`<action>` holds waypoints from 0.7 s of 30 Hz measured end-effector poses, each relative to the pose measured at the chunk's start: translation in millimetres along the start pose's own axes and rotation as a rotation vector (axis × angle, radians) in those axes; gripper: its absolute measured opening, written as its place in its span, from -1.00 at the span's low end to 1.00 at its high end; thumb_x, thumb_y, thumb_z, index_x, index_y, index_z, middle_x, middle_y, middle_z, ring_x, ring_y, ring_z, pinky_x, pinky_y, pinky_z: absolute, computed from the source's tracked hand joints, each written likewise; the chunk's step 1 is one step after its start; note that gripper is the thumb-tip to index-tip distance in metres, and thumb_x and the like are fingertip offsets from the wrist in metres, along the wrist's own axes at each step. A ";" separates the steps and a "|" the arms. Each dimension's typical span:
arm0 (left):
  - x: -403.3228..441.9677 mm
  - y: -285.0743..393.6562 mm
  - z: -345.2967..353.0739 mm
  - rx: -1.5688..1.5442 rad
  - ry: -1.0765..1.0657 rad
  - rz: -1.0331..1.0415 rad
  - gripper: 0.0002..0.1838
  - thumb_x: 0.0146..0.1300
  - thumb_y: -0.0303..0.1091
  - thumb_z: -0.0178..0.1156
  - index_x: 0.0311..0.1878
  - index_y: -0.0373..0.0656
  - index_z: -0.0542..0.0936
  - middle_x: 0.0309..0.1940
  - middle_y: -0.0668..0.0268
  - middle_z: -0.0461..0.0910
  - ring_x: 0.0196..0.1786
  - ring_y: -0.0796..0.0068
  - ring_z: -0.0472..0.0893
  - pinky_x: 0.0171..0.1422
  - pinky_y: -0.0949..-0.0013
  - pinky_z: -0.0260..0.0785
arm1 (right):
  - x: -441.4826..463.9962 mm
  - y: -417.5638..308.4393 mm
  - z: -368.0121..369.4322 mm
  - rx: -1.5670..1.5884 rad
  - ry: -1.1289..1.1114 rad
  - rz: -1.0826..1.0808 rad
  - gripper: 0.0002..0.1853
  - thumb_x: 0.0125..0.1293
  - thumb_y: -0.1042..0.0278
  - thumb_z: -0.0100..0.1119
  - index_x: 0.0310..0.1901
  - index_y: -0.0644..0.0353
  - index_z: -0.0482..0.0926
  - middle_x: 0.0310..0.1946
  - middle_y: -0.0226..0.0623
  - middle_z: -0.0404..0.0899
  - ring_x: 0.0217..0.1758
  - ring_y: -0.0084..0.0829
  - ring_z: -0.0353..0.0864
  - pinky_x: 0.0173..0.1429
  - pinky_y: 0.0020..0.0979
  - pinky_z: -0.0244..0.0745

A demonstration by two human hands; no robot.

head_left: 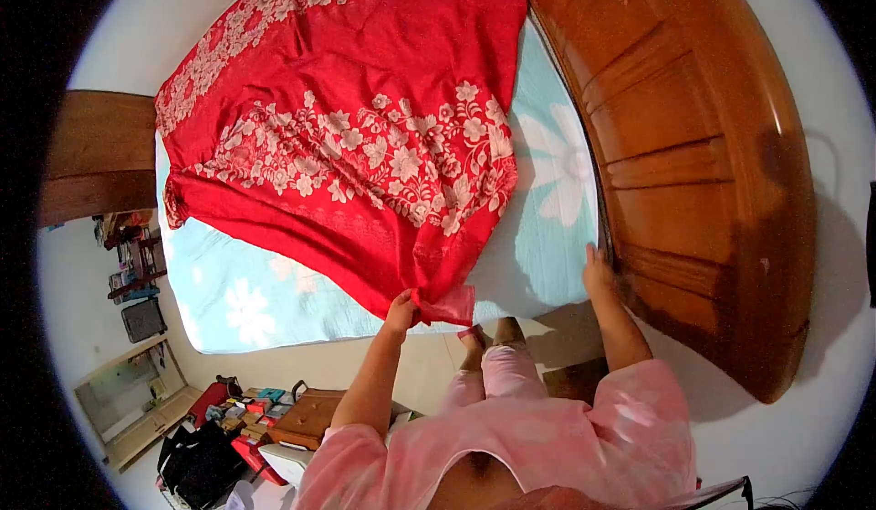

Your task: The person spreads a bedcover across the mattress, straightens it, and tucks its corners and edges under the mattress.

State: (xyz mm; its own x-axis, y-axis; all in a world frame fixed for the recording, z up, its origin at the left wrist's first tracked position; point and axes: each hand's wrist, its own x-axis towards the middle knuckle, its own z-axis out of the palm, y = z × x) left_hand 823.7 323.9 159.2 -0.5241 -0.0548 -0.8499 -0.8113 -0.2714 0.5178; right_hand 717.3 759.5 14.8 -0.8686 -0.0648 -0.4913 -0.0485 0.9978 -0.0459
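Note:
A red blanket with pale flowers (365,118) lies rumpled over a light blue bed sheet with white flowers (557,227). Its near corner is gathered in my left hand (402,309), whose fingers are closed on the cloth at the bed's near edge. A small paler flap of the blanket hangs beside that hand. My right hand (598,271) is over the sheet's near right corner, close to the wooden headboard (675,163). Its fingers are blurred, and whether they hold anything cannot be made out.
A wooden cabinet (100,156) stands beyond the bed's left side. At lower left are a brown chest (315,417), a black bag (203,464) and piled boxes. A dark suitcase (143,320) stands near the wall. Pale floor runs along the bed's near edge.

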 end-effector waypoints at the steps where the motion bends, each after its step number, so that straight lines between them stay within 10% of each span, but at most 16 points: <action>1: 1.1 -7.4 -3.2 -0.003 -0.012 0.027 -0.81 0.24 -0.40 -0.05 -0.14 -0.19 0.48 -0.47 0.33 0.55 -0.50 0.43 0.55 -0.45 0.36 0.47 | -5.3 14.9 31.6 -0.051 -0.002 -0.023 -0.40 0.24 0.42 -0.06 0.32 0.08 0.05 0.16 0.11 0.21 -0.25 -0.05 0.55 -0.25 -0.20 0.53; 8: -14.0 -30.2 -22.9 0.027 -0.116 0.087 -0.80 0.22 -0.45 -0.07 -0.12 -0.19 0.46 -0.36 0.28 0.56 -0.39 0.40 0.57 -0.36 0.33 0.49 | -11.8 20.7 9.9 -0.257 -0.117 0.248 -0.54 0.28 0.41 -0.17 0.24 0.19 0.18 0.14 0.03 0.25 -0.33 -0.19 0.59 -0.34 -0.40 0.57; 12: -28.3 -41.1 -23.0 -0.024 -0.085 0.185 -0.79 0.19 -0.48 -0.06 -0.11 -0.21 0.46 -0.26 0.31 0.54 -0.31 0.43 0.56 -0.31 0.36 0.47 | -41.1 -0.5 2.9 -0.191 0.186 0.178 -0.58 0.26 0.32 -0.06 0.16 0.15 0.33 0.10 0.02 0.31 0.08 -0.03 0.41 0.11 -0.10 0.37; 21: -43.1 -40.5 -0.6 0.192 -0.313 0.468 -0.78 0.20 -0.52 -0.06 -0.09 -0.25 0.43 -0.41 0.35 0.50 -0.42 0.54 0.48 -0.34 0.45 0.37 | -83.2 -186.9 -41.8 1.397 -0.361 0.087 -0.24 0.17 -0.24 0.03 0.24 0.16 0.21 0.15 -0.20 0.36 0.13 -0.29 0.39 0.17 -0.26 0.30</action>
State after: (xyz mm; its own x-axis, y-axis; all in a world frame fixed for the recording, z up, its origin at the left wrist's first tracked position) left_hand 879.2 336.7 174.8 -0.8653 0.1675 -0.4725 -0.4923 -0.1066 0.8638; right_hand 778.0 579.2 100.6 -0.6638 -0.2169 -0.7157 0.6930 0.1816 -0.6977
